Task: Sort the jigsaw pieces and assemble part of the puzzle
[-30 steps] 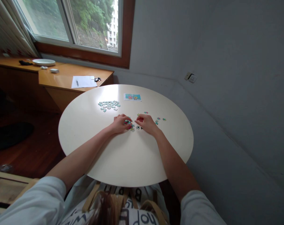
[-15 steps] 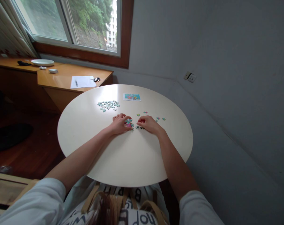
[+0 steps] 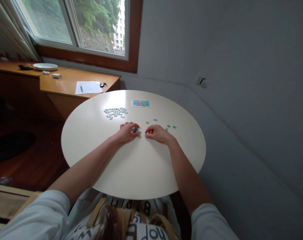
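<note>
My left hand (image 3: pixel 128 132) rests on the white table with its fingers and thumb curled around a small cluster of colourful jigsaw pieces (image 3: pixel 136 130). Some pink, yellow and teal pieces show between thumb and fingers; the palm hides others. Just to the right, my right hand (image 3: pixel 156 133) is curled, its thumb and fingers closing on small jigsaw pieces (image 3: pixel 146 135) that are mostly covered. A narrow gap separates the two hands. Several loose jigsaw pieces (image 3: pixel 168 126) lie beyond the right hand.
A spread of teal jigsaw pieces (image 3: pixel 116 112) lies at the table's back left. Near the far edge is a picture card (image 3: pixel 141 103). The round white table (image 3: pixel 141 170) adjoins a wooden desk (image 3: pixel 64 78) with paper (image 3: pixel 88 87), keys (image 3: pixel 103 85) and a white plate (image 3: pixel 45 67).
My right hand has shifted slightly left and down, covering the dark pieces that showed beneath it. My left fingers have drawn in a little around their cluster.
</note>
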A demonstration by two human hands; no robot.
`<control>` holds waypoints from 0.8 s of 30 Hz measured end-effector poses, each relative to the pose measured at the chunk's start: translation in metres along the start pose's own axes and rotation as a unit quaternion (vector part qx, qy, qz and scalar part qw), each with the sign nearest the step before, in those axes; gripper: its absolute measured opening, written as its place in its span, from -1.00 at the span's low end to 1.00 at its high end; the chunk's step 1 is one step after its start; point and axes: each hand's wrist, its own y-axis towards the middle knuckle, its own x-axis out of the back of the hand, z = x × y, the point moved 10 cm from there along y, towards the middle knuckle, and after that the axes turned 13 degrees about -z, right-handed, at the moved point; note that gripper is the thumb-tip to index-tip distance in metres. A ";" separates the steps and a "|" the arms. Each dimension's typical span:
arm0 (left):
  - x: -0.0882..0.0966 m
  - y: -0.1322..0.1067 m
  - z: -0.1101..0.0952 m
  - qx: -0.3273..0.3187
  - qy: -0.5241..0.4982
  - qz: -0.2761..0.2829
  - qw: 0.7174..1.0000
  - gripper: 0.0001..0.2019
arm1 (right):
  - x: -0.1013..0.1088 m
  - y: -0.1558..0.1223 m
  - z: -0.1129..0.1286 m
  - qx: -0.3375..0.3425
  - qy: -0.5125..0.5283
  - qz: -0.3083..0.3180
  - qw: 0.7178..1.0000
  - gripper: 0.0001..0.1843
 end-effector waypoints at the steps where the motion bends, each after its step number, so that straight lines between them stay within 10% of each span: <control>1: 0.000 0.000 0.000 -0.003 -0.002 0.000 1.000 -0.68 | 0.000 0.000 0.000 -0.002 -0.002 -0.001 1.000 -0.82; 24: -0.001 0.000 -0.009 -0.024 -0.167 0.001 0.986 -0.74 | 0.004 0.005 -0.005 -0.014 -0.016 -0.055 0.998 -0.90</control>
